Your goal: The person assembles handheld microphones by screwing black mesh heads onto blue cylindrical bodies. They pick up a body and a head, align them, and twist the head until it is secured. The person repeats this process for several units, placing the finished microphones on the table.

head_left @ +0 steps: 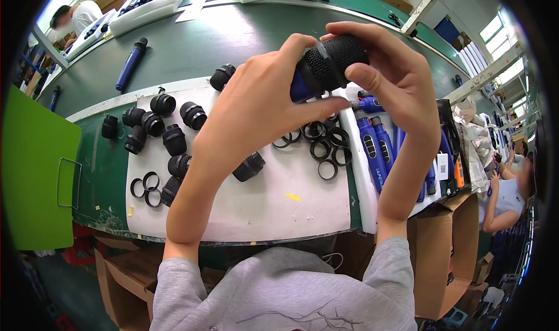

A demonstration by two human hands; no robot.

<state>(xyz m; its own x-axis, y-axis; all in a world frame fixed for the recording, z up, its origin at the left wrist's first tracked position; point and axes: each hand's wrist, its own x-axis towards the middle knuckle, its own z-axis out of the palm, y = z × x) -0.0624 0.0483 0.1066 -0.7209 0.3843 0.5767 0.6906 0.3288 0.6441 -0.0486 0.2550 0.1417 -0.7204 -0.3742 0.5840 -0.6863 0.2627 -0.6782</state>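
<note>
Up over the worktable I hold a microphone [335,63] with a blue body and a black mesh head, tilted with the head toward the right. My left hand [256,98] is closed round the blue body. Round the mesh head curl the fingers and thumb of my right hand [404,83]. Part of the body is hidden behind my left hand. Below, several black mesh microphone heads [174,140] lie on a white sheet [279,214], mostly to the left. Loose black rings [328,178] are grouped near the sheet's right side, with a few more at its left.
A white foam tray [365,206] with several blue microphone bodies [371,150] stands at the right. Another blue microphone [133,63] lies on the green table behind. A bright green panel [41,173] rises at the left; a cardboard box [445,255] is lower right. Co-workers sit at both sides.
</note>
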